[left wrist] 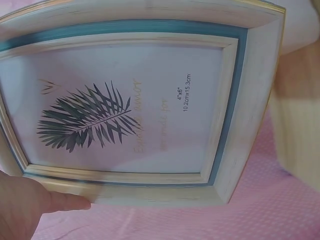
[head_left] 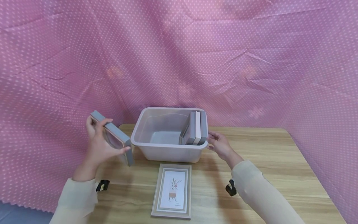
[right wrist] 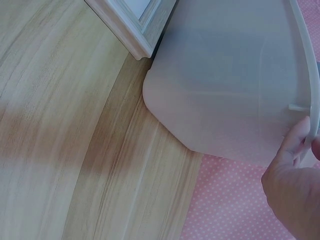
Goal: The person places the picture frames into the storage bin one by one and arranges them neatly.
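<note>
My left hand point(head_left: 100, 146) grips a picture frame point(head_left: 113, 129) by its edges and holds it tilted above the table, left of a pale plastic bin point(head_left: 170, 154). In the left wrist view this frame shows a cream border, a teal inner band and a fern leaf print point(left wrist: 92, 120). At the bin's right side, my right hand point(head_left: 221, 144) holds the rim, with fingers under its outer lip in the right wrist view. Several picture frames point(head_left: 198, 127) stand on edge against the bin's right inner wall. Another picture frame point(head_left: 172, 191), with a potted plant print, lies face up before the bin.
The wooden table point(head_left: 263, 168) extends to the right of the bin. A pink dotted cloth point(head_left: 179, 56) hangs behind and along both sides. Black wrist straps point(head_left: 231, 188) show near both sleeves.
</note>
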{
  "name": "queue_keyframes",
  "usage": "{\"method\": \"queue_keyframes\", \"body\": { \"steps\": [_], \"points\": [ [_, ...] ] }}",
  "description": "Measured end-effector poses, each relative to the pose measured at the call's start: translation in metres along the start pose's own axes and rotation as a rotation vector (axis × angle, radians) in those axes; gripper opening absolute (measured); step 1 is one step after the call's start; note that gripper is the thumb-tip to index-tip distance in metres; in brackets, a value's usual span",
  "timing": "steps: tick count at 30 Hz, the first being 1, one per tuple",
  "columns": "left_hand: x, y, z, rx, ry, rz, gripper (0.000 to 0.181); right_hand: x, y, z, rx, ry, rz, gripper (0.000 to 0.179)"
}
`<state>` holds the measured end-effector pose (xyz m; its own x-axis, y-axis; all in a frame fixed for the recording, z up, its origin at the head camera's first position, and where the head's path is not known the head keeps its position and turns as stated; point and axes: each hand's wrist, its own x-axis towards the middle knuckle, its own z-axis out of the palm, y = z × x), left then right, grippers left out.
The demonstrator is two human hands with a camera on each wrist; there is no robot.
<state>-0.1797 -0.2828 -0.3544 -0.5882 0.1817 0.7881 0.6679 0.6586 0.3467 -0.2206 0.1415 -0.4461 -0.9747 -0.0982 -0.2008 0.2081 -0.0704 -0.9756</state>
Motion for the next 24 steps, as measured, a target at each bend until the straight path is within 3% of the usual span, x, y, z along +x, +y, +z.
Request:
{"method": "queue_keyframes", "body": {
  "steps": [4,6,8,11,16,20,24],
  "points": [
    [0.017,0.002,-0.005,0.018,0.007,0.067,0.102,0.0,0.0,0.0,0.0,0.001,0.002,0.047],
    [0.024,0.003,-0.008,0.025,-0.01,0.065,0.101,0.001,0.001,0.0,-0.001,0.001,0.003,0.047],
    [0.031,0.006,-0.01,0.02,-0.017,0.024,0.102,0.001,0.001,-0.001,0.0,0.004,0.004,0.047],
    [0.045,0.008,-0.012,0.017,0.008,0.019,0.101,0.001,0.001,-0.001,0.002,0.005,0.002,0.047],
    [0.068,0.012,-0.012,0.016,0.073,0.078,0.099,0.001,0.0,0.0,0.001,0.003,-0.001,0.047],
    [0.082,0.019,-0.008,0.002,0.078,0.085,0.1,0.0,-0.001,0.001,0.004,0.003,-0.004,0.047],
    [0.093,0.025,0.006,-0.054,0.1,0.11,0.101,0.0,-0.001,0.0,0.01,-0.006,-0.011,0.048]
  ]
}}
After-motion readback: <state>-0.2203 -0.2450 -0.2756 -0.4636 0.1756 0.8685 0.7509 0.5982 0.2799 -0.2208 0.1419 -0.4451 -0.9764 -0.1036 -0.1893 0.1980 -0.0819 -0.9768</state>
